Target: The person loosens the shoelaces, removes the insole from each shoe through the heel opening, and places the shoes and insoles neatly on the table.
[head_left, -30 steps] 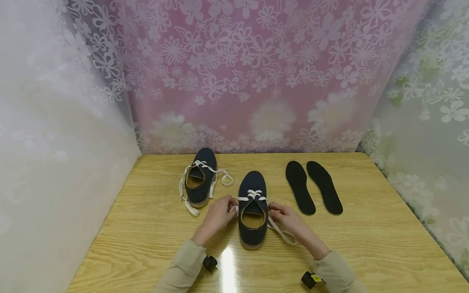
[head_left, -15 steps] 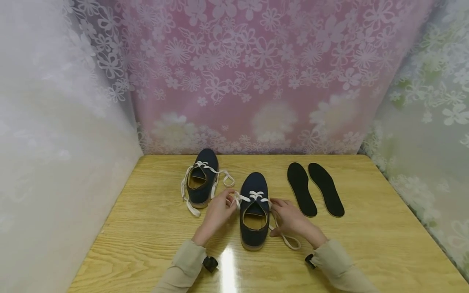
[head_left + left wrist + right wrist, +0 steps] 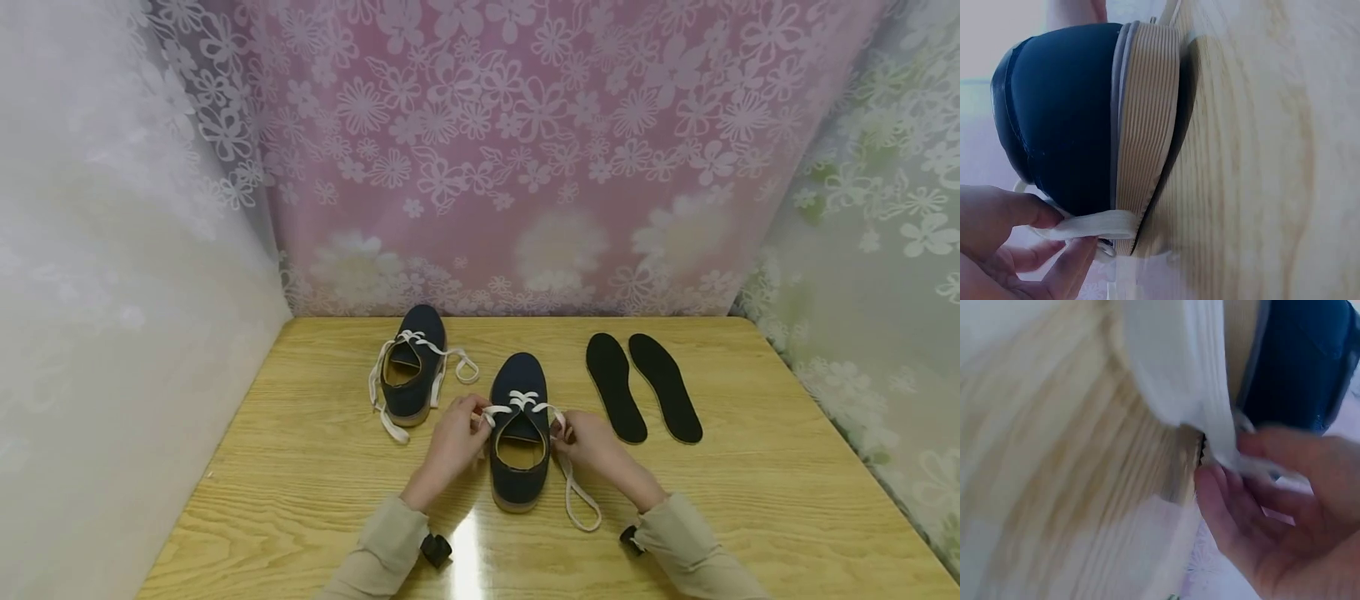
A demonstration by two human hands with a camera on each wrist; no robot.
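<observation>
A navy canvas shoe stands upright in the middle of the table, toe pointing away, its white laces threaded through the eyelets. My left hand is at its left side. In the left wrist view its thumb and fingers pinch a flat white lace close against the ribbed sole. On the other side my right hand pinches the right lace, whose slack hangs in a long loop toward me. The right wrist view shows that lace blurred, running between thumb and fingers.
A second navy shoe with loose white laces stands at the back left. Two black insoles lie side by side at the back right. Floral curtains border the wooden table at the back and sides.
My right hand had its fingers spread beside the shoe half a second ago and now pinches the lace. Its loop hangs lower and nearer me. My left hand stays at the left lace, slightly shifted.
</observation>
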